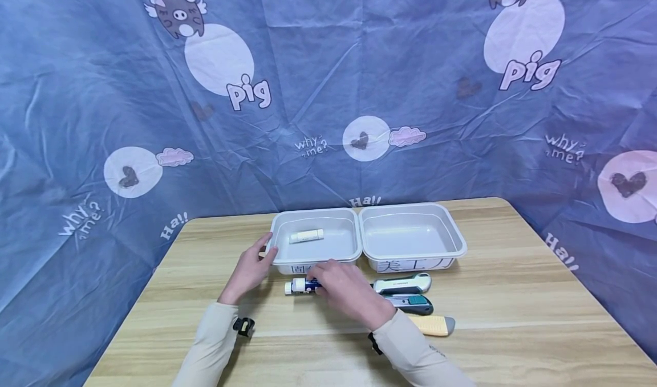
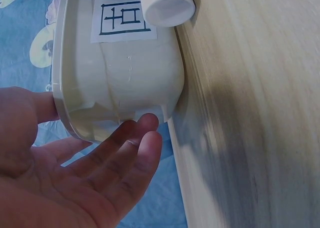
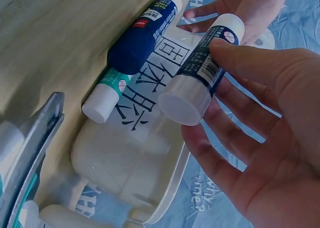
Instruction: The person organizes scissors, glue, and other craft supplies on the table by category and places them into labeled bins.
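My right hand (image 1: 349, 293) pinches a dark blue glue stick with white ends (image 3: 205, 68) between thumb and fingers, in front of the left white box (image 1: 308, 260). Behind that stick in the right wrist view, another blue glue stick (image 3: 145, 33) and a green and white one (image 3: 107, 95) lie by the box's labelled side. My left hand (image 1: 251, 270) rests against the left end of this box, fingers spread and relaxed, as the left wrist view also shows at the box wall (image 2: 135, 78). Inside the box lies a white glue stick (image 1: 306, 236).
A second white box (image 1: 413, 257) stands against the first one's right side. In front of it lie a grey-white cutter (image 1: 402, 285), a green and black cutter (image 1: 417, 302) and a yellow cutter (image 1: 433, 325), partly hidden by my right arm. A patterned blue cloth (image 1: 318, 90) hangs behind the table.
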`<action>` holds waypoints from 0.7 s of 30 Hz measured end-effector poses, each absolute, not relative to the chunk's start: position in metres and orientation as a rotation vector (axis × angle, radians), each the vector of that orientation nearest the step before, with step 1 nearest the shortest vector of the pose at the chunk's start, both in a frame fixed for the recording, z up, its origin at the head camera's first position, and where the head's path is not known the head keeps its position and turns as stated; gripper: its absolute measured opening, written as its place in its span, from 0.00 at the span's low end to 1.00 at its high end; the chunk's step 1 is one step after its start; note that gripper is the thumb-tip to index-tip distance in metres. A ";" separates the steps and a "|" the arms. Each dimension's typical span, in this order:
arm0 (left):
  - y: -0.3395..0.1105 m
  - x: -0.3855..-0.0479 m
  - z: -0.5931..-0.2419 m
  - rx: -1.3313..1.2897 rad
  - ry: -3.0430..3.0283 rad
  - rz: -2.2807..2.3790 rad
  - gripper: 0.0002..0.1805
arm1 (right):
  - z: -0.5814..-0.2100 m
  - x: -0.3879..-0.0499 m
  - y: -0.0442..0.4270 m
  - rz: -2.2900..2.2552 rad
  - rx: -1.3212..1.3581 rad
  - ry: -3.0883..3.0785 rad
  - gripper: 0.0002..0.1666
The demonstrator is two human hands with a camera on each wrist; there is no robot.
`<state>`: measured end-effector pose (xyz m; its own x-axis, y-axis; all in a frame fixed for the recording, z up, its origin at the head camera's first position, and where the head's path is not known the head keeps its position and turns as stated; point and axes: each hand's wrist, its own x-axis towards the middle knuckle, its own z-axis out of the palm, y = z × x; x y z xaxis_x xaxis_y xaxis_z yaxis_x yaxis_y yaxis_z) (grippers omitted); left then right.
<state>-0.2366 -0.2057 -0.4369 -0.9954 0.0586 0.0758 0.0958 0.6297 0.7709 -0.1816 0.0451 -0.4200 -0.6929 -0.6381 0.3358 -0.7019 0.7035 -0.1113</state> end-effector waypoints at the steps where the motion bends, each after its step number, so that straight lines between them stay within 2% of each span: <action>1: -0.206 -0.237 -0.437 -0.140 -2.795 -1.323 0.31 | -0.420 -0.182 0.045 0.337 1.060 -2.641 0.18; 21: -0.206 -0.238 -0.436 -0.142 -2.802 -1.336 0.31 | -0.411 -0.183 0.053 0.378 0.989 -2.619 0.17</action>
<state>-0.2377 -0.2059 -0.4363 -0.9953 0.0676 0.0698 0.0968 0.6262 0.7736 -0.1835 0.0525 -0.4114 -0.7113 -0.5914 0.3799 -0.6746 0.7261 -0.1327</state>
